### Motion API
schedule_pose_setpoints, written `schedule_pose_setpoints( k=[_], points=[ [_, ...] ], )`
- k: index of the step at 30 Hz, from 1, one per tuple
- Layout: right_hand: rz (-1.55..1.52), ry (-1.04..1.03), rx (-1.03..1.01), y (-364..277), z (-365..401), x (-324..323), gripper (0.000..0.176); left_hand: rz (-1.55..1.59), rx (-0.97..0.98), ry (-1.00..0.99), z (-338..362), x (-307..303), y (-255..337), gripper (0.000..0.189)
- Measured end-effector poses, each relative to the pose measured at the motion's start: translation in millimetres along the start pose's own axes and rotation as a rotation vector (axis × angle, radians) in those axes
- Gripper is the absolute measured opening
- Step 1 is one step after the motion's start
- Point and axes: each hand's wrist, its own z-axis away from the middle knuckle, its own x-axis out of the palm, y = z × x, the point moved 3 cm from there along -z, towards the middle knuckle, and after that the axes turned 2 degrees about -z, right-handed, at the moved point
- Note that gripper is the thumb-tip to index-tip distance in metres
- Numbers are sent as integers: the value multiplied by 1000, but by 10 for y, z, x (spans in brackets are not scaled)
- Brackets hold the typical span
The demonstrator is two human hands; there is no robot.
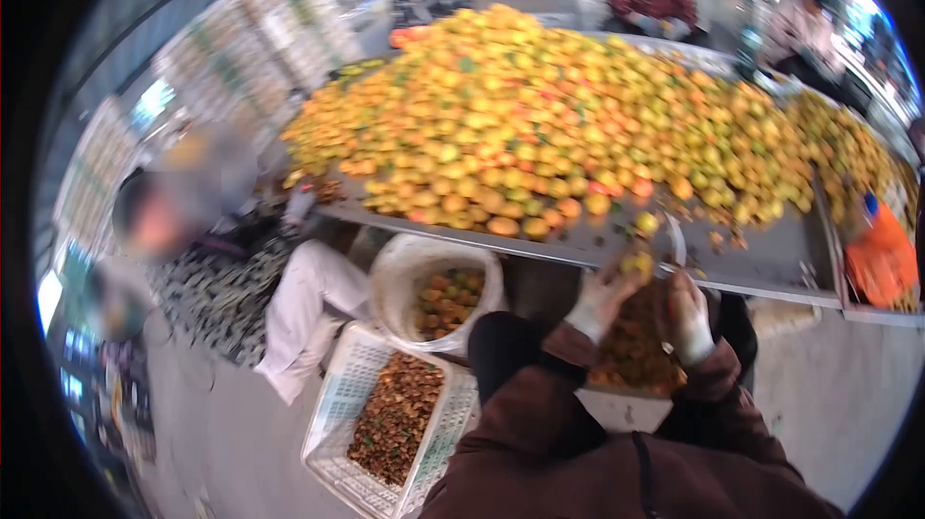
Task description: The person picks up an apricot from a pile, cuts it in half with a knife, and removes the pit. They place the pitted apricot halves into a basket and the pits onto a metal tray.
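A yellow fruit (636,264) is pinched in the left hand (599,299) just below the worktop (771,259) edge. A knife (677,241) is gripped in the right hand (689,317), its blade close to the left fingers. A cut could be caused by a slip on the rounded skin, and fruit at the edge of the pile (540,114) could be knocked off.

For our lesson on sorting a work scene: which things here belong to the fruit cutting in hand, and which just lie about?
In use: left hand holding a yellow fruit; right hand holding a knife; fruit pile on the metal table; heap of pieces below the hands.
Lying about: white bucket; white crate; stacked boxes.
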Motion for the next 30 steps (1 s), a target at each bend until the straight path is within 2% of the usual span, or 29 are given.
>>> schedule_pose_setpoints(
  k=[1,2,6,7,12,16,19,23,25,26,27,29,30],
  points=[
    [37,-9,32,-20,-7,-42,34,-53,16,-47,1,41,55,54],
    [-9,-12,77,-143,33,4,34,-170,-19,-21,56,75,95,40],
    [-82,-18,215,-430,115,147,35,-130,-2,-141,124,153,181,48],
    [-8,15,127,-527,119,264,51,-70,13,-190,106,143,155,51],
    [-83,-70,134,-530,109,240,42,-136,-27,-215,142,184,203,56],
    [-25,-99,176,-463,107,163,46,-224,-29,-247,144,204,203,55],
    [13,-125,118,-413,80,142,46,-258,-14,-244,152,210,200,54],
    [149,-39,67,-317,84,162,46,-305,-4,-244,173,182,203,55],
    [202,-23,65,-216,100,152,46,-479,-16,-201,176,90,178,52],
    [266,25,-15,-104,79,117,45,-434,-8,-188,199,165,219,47],
    [322,73,-92,-57,74,138,44,-519,15,-174,181,111,204,43],
    [113,76,135,36,111,192,42,-520,10,-159,169,49,156,40],
    [36,100,113,125,99,230,42,-515,-3,-163,172,38,145,38]
  ],
)
